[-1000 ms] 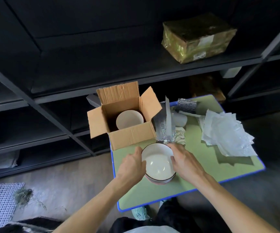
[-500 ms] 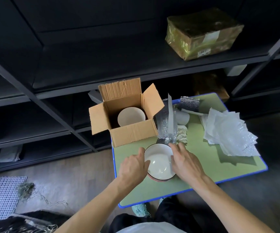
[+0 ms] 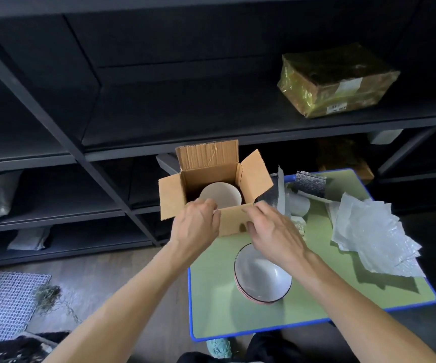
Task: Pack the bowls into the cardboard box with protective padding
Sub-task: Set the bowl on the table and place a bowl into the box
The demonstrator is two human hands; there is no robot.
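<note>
Both hands are on the cardboard box [image 3: 233,223] at the far left corner of the green desk [image 3: 211,313]. My left hand [image 3: 196,225] curls its fingers over the near rim and grips it. My right hand [image 3: 274,231] pinches that same near wall, fingertips on top, thumb on the front face. The flaps stand open, and a pale bowl [image 3: 220,196] sits down inside. A dark-rimmed bowl [image 3: 261,282] rests on the desk just below my right wrist. The clear padding sheets [image 3: 373,237] lie heaped off to the right
</note>
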